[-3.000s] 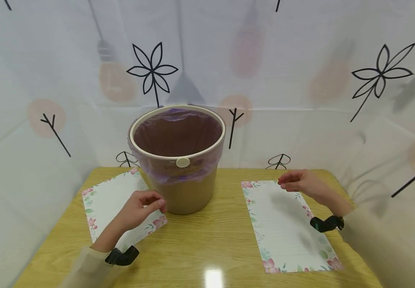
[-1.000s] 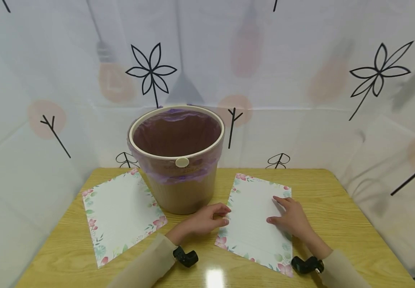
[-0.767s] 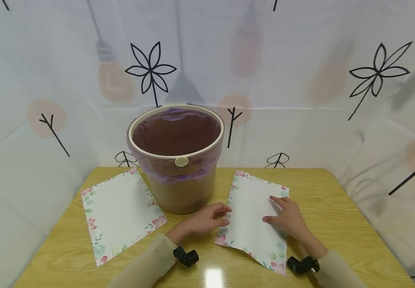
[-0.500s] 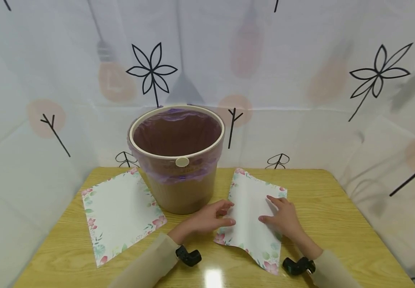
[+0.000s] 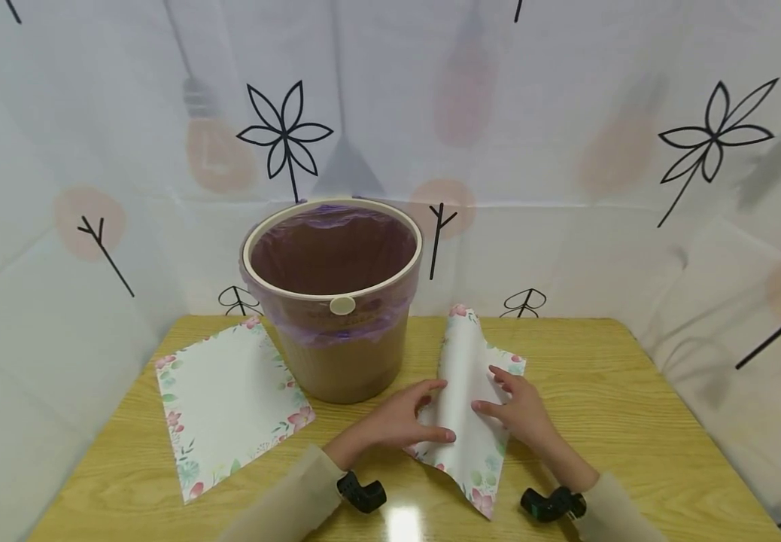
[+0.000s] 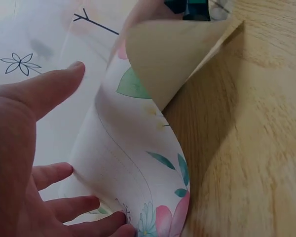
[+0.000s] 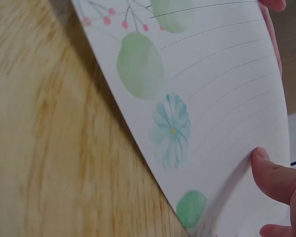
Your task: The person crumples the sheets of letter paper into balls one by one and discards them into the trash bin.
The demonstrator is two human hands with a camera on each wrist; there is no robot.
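Note:
A sheet of flower-bordered writing paper point(image 5: 461, 369) lies to the right of the bin, its middle bulged up in a tall lengthwise fold. My left hand point(image 5: 397, 423) is at its left side, fingers and thumb spread around the bulge. In the left wrist view, the fingertips of that hand point(image 6: 12, 128) touch the paper and the thumb stands apart from it. From the right, my right hand point(image 5: 524, 412) rests on the sheet with spread fingers. The right wrist view has its thumb point(image 7: 276, 177) pressing the lined paper point(image 7: 217, 108); the other fingers are mostly cut off.
A second flower-bordered sheet point(image 5: 228, 410) lies flat at the left. Behind, between the sheets, stands a beige bin point(image 5: 346, 369) with a purple liner and a cream rim. The wooden table point(image 5: 126, 482) meets a patterned cloth point(image 5: 533, 248) at the back.
Both hands came to the right sheet, which was turned and shifted left. The right hand then pushed leftward, and the flat paper buckled upward between the hands. Bin and left sheet stayed put.

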